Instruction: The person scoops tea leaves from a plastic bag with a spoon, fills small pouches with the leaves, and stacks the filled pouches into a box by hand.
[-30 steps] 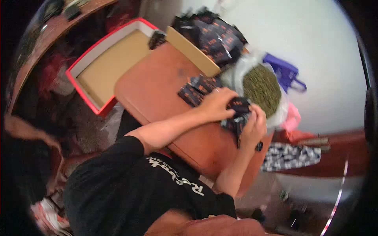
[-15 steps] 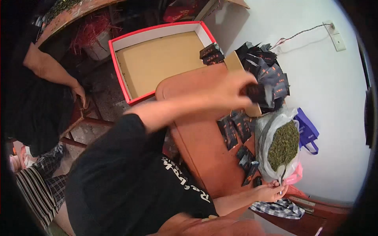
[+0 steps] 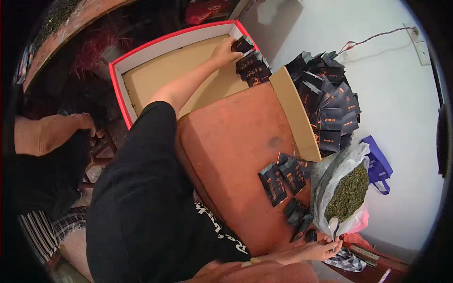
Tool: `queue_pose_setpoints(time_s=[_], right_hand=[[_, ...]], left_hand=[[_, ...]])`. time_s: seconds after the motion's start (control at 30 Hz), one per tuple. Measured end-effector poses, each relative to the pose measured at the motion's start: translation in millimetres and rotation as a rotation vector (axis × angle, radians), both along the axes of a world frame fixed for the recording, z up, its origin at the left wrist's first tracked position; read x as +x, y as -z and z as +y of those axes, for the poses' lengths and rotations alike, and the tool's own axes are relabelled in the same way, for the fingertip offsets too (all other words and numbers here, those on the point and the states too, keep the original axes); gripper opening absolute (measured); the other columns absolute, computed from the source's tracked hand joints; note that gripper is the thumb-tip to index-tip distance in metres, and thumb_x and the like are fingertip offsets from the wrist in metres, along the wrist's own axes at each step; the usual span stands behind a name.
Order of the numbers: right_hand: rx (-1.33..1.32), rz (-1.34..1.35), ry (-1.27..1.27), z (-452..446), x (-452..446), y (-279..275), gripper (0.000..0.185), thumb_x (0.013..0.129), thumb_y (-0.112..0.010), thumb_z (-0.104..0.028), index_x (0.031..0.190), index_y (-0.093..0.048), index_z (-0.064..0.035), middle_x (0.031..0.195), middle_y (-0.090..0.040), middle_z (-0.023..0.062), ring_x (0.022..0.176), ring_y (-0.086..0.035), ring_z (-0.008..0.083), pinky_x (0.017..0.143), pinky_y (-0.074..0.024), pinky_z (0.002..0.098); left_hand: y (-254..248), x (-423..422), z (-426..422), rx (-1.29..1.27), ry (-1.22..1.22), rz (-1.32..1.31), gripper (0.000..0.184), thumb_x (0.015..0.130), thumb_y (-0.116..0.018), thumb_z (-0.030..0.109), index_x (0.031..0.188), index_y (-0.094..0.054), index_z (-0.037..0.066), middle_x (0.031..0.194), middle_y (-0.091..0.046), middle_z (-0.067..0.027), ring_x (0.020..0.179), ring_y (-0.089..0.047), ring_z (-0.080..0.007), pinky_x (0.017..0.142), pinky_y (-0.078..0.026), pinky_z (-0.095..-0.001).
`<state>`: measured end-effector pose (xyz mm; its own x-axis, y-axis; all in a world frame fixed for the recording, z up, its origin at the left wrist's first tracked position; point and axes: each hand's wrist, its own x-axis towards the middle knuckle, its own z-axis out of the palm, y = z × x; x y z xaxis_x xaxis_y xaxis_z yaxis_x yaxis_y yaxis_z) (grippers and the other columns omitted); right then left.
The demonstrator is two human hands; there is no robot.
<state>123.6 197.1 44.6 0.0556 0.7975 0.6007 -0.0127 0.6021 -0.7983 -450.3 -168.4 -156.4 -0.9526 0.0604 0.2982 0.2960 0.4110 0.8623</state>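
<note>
A dark packet (image 3: 243, 45), carried over from above the table (image 3: 231, 127), is now pinched by the left hand (image 3: 226, 53) in the red-rimmed box (image 3: 172, 73), lengthening the row of packets (image 3: 255, 70) along its corner. A spoon (image 3: 334, 221) is gripped by the right hand (image 3: 325, 248). Reach is bounded by the rim and cardboard panel (image 3: 295, 113); room is left across the box floor.

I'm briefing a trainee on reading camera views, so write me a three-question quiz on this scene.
1. Which utensil does the right hand hold at the bag of greenish leaves?
2. True or false: the left hand is inside the bag of greenish leaves.
3. Fill in: the large open box has ____ edging.

Key: 1. A spoon. 2. False; its fingers are on a black packet. 3. Red.
</note>
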Motion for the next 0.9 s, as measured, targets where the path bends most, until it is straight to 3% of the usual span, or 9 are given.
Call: queue_pose_setpoints(time_s=[0.2, 0.4, 0.5, 0.6, 0.8, 0.9], right_hand=[[-0.03, -0.01, -0.052, -7.5, -10.5, 2.3, 0.028, 0.102, -0.052, -0.016, 0.122, -0.056, 0.0034, 0.095, -0.062, 0.01, 0.062, -0.044, 0.0123, 0.056, -0.0439, 0.0243], [-0.047, -0.013, -0.091, -7.2, -11.4, 3.6, 0.025, 0.103, -0.052, -0.015, 0.12, -0.055, 0.0036, 0.096, -0.06, 0.0108, 0.061, -0.044, 0.0131, 0.057, -0.0447, 0.0258], [-0.046, -0.014, -0.115, -5.7, -6.7, 4.0, 0.026, 0.103, -0.051, -0.015, 0.12, -0.054, 0.004, 0.096, -0.06, 0.0114, 0.062, -0.045, 0.0131, 0.057, -0.0442, 0.0259], [-0.04, -0.012, -0.134, -8.3, -5.9, 4.7, 0.026, 0.103, -0.051, -0.015, 0.12, -0.054, 0.0045, 0.096, -0.06, 0.0115, 0.062, -0.045, 0.0133, 0.057, -0.0436, 0.026], [-0.072, 0.034, -0.137, -17.7, -14.9, 3.6, 0.026, 0.102, -0.053, -0.014, 0.119, -0.054, 0.0053, 0.095, -0.061, 0.0119, 0.062, -0.046, 0.0132, 0.057, -0.0437, 0.0256], [-0.079, 0.031, -0.142, -9.4, -11.6, 9.7, 0.026, 0.102, -0.053, -0.014, 0.121, -0.054, 0.0035, 0.099, -0.063, 0.011, 0.064, -0.049, 0.0119, 0.055, -0.044, 0.0247]], left_hand=[[18.6, -15.3, 18.1, 0.01, 0.021, 0.035, 0.06, 0.073, -0.083, 0.029, 0.121, -0.059, 0.002, 0.11, -0.068, -0.0158, 0.105, -0.064, -0.0291, 0.091, -0.05, -0.0378], [22.8, -10.2, 21.0, 0.084, 0.117, 0.006, 0.06, 0.075, -0.082, 0.027, 0.124, -0.058, 0.002, 0.117, -0.065, -0.0182, 0.108, -0.064, -0.0313, 0.095, -0.049, -0.0395], [21.2, -5.7, 18.9, 0.014, 0.026, 0.038, 0.06, 0.076, -0.08, 0.024, 0.126, -0.055, 0.001, 0.121, -0.062, -0.02, 0.113, -0.06, -0.0325, 0.1, -0.046, -0.0398], [40.5, -20.0, 12.6, 0.114, 0.068, 0.008, 0.066, 0.074, -0.081, 0.025, 0.129, -0.052, 0.0, 0.127, -0.057, -0.021, 0.122, -0.054, -0.0331, 0.104, -0.043, -0.0394], [44.2, -3.1, 8.4, 0.085, 0.211, 0.019, 0.077, 0.064, -0.088, 0.029, 0.128, -0.053, 0.003, 0.12, -0.055, -0.0192, 0.119, -0.05, -0.0337, 0.104, -0.042, -0.0393], [29.9, 14.4, 16.5, 0.013, 0.162, 0.04, 0.076, 0.062, -0.09, 0.029, 0.124, -0.054, 0.004, 0.113, -0.055, -0.0177, 0.114, -0.051, -0.0329, 0.101, -0.043, -0.0401]])
